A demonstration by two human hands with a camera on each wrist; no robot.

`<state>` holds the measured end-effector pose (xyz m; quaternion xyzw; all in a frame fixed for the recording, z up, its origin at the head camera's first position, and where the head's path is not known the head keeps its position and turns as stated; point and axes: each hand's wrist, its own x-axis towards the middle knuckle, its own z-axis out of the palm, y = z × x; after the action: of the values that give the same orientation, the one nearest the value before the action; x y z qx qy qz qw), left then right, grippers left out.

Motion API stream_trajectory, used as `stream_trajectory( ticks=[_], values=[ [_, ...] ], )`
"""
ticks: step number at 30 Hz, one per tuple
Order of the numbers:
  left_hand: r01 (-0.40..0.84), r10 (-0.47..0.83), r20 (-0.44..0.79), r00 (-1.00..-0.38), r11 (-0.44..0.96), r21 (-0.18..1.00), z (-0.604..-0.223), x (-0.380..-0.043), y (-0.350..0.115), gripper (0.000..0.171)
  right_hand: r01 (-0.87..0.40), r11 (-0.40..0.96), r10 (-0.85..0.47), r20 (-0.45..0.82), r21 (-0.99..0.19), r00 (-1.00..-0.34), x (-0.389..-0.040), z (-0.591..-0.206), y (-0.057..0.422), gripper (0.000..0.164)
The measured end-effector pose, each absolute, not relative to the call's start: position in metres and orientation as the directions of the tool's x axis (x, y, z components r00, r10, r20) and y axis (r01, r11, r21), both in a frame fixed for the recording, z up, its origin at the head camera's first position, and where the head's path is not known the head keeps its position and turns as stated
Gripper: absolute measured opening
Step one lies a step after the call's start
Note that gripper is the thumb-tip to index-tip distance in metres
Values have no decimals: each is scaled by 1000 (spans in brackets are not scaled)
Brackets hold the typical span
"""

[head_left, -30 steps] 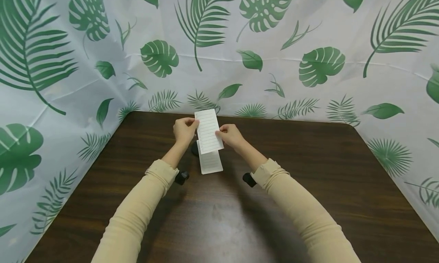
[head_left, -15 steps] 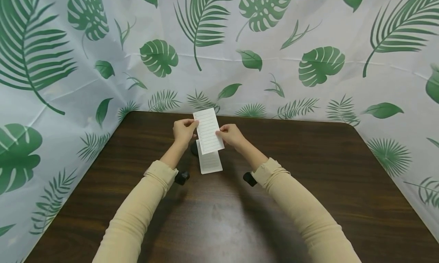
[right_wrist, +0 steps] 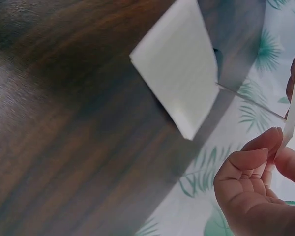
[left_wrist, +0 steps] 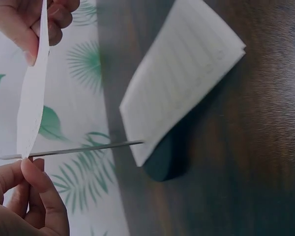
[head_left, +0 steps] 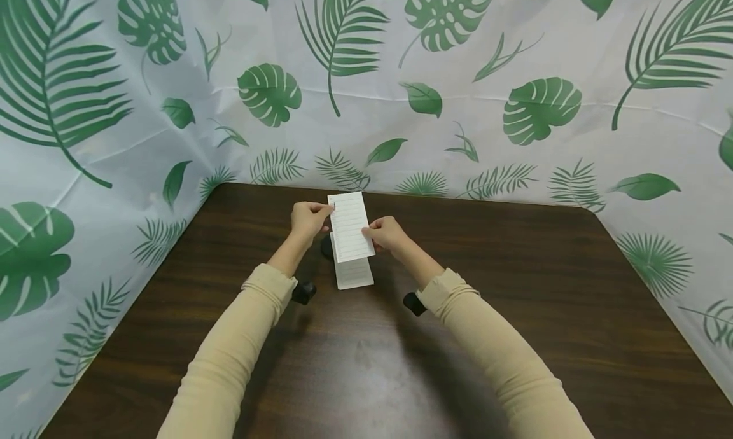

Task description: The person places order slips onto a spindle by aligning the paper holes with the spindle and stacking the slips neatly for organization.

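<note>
A lined white paper slip (head_left: 350, 226) is held up between both hands. My left hand (head_left: 309, 219) pinches its upper left edge, thumb and forefinger right at a thin metal spike (left_wrist: 83, 149). The spike's tip sticks out past the slip's far side in the left wrist view and shows as a small dark mark at its upper left corner in the head view. My right hand (head_left: 386, 233) pinches the slip's right edge. Below, a stack of similar slips (left_wrist: 179, 73) sits on the same spike, over its round black base (left_wrist: 162, 164).
The dark wooden table (head_left: 515, 299) spreads out on all sides. A white cloth with green leaves (head_left: 475, 127) hangs behind it and on the left. Small black camera mounts (head_left: 303, 292) project from under the wrists.
Both hands have lowered the slip a little, the right hand moving down with it. The spike's tip now shows through the slip's upper left corner.
</note>
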<state>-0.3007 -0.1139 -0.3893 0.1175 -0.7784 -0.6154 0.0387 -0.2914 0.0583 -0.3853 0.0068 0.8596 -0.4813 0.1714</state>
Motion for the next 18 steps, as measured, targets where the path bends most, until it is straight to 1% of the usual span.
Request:
stream_trajectory(
  ticks=[10, 13, 16, 18],
  values=[
    [-225, -260, -145, -955, 312, 923, -419, -305, -112, 23, 222, 557, -134, -351, -800, -927, -299, -416, 57, 19],
    [-260, -269, -171, -948, 339, 904, -426, -305, -111, 22, 208, 568, -151, -349, -796, -925, -304, -430, 57, 21],
    [-284, -280, -186, -942, 365, 887, -430, -304, -110, 21, 168, 557, -196, -325, -813, -925, -339, -485, 65, 23],
    [-294, -291, -184, -939, 397, 869, -433, -303, -109, 20, 152, 571, -196, -314, -807, -929, -366, -525, 69, 27]
  ],
)
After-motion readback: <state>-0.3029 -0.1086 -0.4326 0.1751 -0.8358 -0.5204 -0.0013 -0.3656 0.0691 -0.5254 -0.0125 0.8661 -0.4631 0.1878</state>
